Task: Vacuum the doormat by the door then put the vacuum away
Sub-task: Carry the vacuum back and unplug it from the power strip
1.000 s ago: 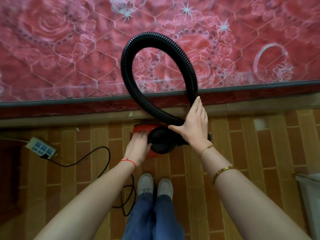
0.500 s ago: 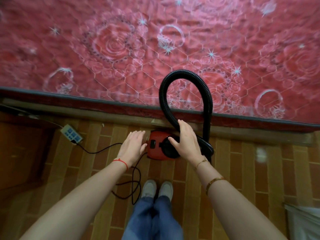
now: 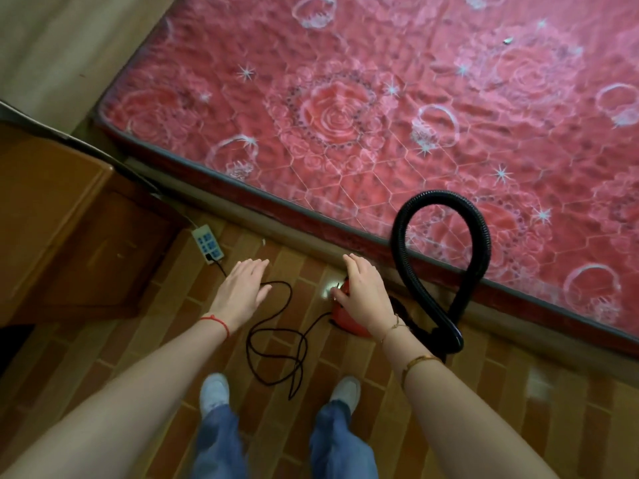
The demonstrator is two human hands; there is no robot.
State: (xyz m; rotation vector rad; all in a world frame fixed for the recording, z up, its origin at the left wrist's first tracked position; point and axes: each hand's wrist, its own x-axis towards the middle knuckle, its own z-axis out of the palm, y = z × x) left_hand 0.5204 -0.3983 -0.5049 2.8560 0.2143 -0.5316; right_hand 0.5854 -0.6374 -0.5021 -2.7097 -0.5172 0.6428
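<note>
Head view: we judge the putting-away step in hand. Our right hand [image 3: 364,295] rests on the small red canister vacuum [image 3: 347,323] by the mattress [image 3: 345,115]; left hand [image 3: 242,292], fingers loosely apart, hovers over the looped black cord [image 3: 276,340], plugged into the white power strip [image 3: 206,242]. Next comes unplugging.

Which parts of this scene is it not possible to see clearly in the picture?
- Vacuum, head view: the right hand covers most of the red body, so its switch is hidden.
- Hose: its lower end runs behind the right forearm; where it joins is not visible.
- Power strip: too small to tell if the cord is plugged in.
- Doormat and door: not in view.
- Left hand: whether it touches the cord is unclear.
</note>
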